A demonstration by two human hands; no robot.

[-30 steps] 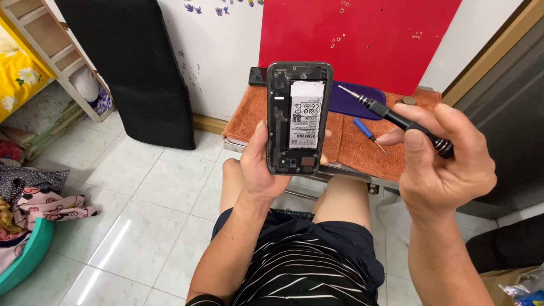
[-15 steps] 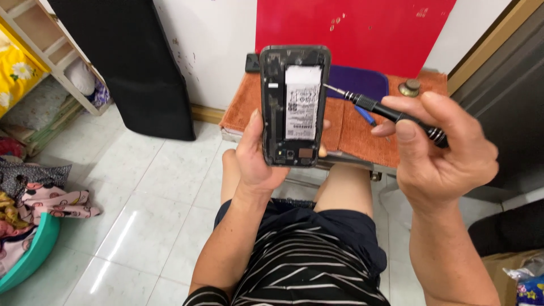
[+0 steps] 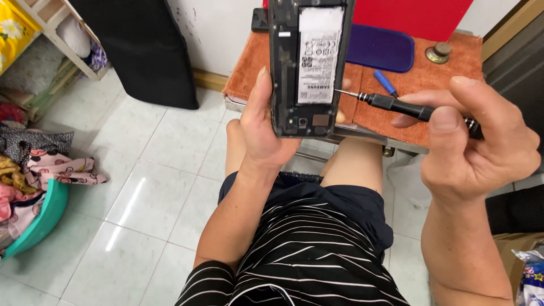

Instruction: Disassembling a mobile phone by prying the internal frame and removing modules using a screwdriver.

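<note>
The left hand (image 3: 263,133) grips an opened phone (image 3: 309,62) upright, its fingers wrapped round both long edges, the white battery (image 3: 318,54) facing the person. The right hand (image 3: 476,147) pinches a black screwdriver (image 3: 408,107) between thumb and fingers; its tip meets the phone's right edge, just past the left fingertips. To do this well, I would keep the tip square to the screw, press lightly, and hold the phone steady. There is free air between the two hands. Beyond the fingers, the bench (image 3: 453,56), covered in orange cloth, carries a blue screwdriver (image 3: 386,83) and a purple pad (image 3: 379,50), well clear.
</note>
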